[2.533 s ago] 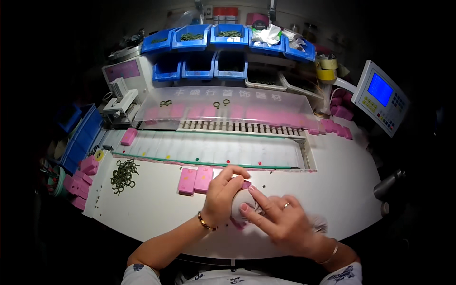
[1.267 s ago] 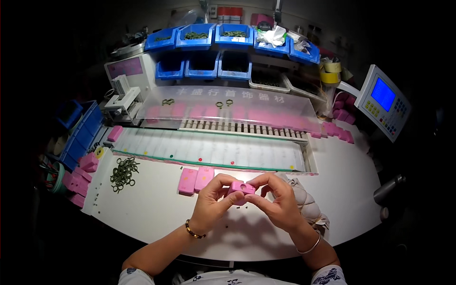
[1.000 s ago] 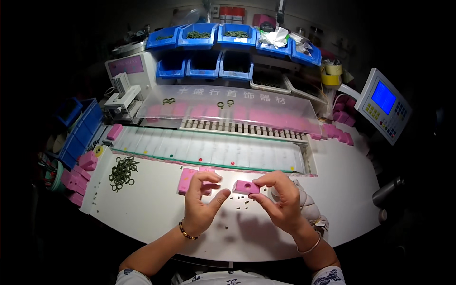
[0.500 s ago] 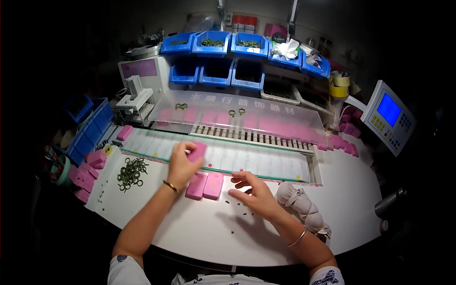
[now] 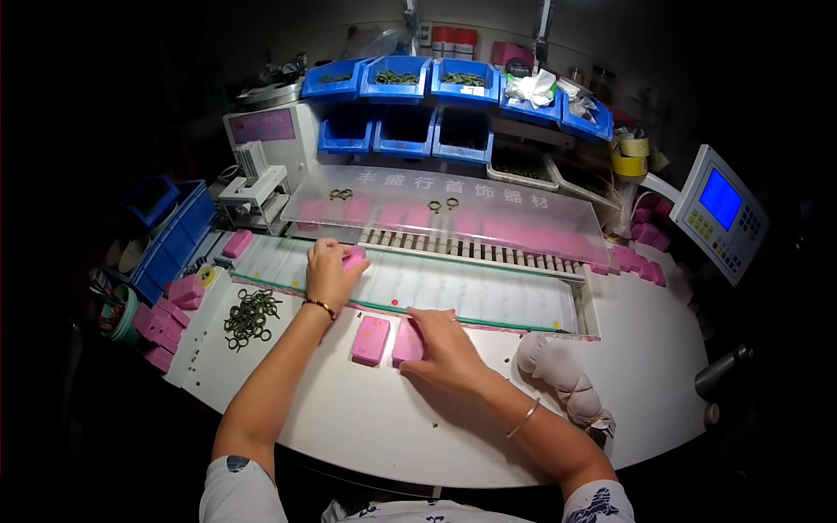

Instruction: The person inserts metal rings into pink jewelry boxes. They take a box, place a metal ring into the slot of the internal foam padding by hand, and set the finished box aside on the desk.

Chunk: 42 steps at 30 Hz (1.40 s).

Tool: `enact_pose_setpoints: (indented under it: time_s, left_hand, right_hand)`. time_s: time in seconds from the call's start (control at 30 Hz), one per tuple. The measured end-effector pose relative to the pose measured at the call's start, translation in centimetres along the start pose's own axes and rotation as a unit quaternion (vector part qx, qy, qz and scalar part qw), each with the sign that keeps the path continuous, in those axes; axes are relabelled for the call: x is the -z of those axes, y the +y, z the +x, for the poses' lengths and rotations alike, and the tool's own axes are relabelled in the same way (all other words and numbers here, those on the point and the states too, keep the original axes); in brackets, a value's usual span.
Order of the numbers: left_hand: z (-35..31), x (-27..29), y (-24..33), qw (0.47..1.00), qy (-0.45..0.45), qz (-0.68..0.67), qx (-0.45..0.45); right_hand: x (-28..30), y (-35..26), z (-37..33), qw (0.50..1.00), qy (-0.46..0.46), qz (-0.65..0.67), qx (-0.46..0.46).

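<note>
My left hand [image 5: 332,272] is closed on a pink rubber mould [image 5: 355,256] over the white conveyor strip, its fingers curled round the block and partly hiding it. My right hand [image 5: 446,350] grips a second pink mould on the white table, with thumb at the near edge and fingers at the far edge. Just left of that one, another pink mould [image 5: 371,340] lies flat with nobody touching it. A heap of dark green ring-shaped pieces [image 5: 250,319] sits left of my left forearm.
The conveyor strip [image 5: 488,301] runs across under a clear cover [image 5: 445,205] with green rings on top. Blue bins [image 5: 395,78] stand behind. At right are a beige cloth roll [image 5: 562,375] and a control panel [image 5: 722,209]. More pink moulds [image 5: 161,324] are stacked at left.
My left hand has carried its mould slightly farther and left over the strip. The right hand has come down onto the right-hand mould, which now lies farther from the one beside it.
</note>
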<state>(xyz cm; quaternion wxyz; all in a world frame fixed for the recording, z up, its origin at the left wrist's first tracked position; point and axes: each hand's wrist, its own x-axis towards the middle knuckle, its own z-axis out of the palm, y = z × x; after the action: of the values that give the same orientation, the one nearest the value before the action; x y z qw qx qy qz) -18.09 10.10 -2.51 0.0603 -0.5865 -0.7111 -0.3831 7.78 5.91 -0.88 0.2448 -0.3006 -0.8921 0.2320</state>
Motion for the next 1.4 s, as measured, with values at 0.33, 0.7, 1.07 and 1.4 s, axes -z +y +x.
enact_pose_setpoints:
  time_s: [0.33, 0.7, 1.07, 1.4]
  left_hand:
    - [-6.8, 1.3, 12.9, 0.491, -0.473, -0.7, 0.213]
    - [-9.1, 1.0, 15.8, 0.767, -0.361, -0.53, -0.023]
    - [-8.9, 1.4, 14.3, 0.77, -0.378, -0.508, -0.074]
    - [-8.4, 1.8, 13.4, 0.665, -0.429, -0.612, -0.001]
  right_hand:
    - [7.1, 0.0, -4.1, 0.981, 0.177, 0.015, 0.081]
    - [7.6, 1.1, -5.9, 0.977, 0.106, 0.179, -0.051]
    - [6.0, -1.4, -5.7, 0.98, 0.104, 0.154, -0.071]
    - [7.9, 0.4, -6.0, 0.95, 0.06, 0.303, -0.053]
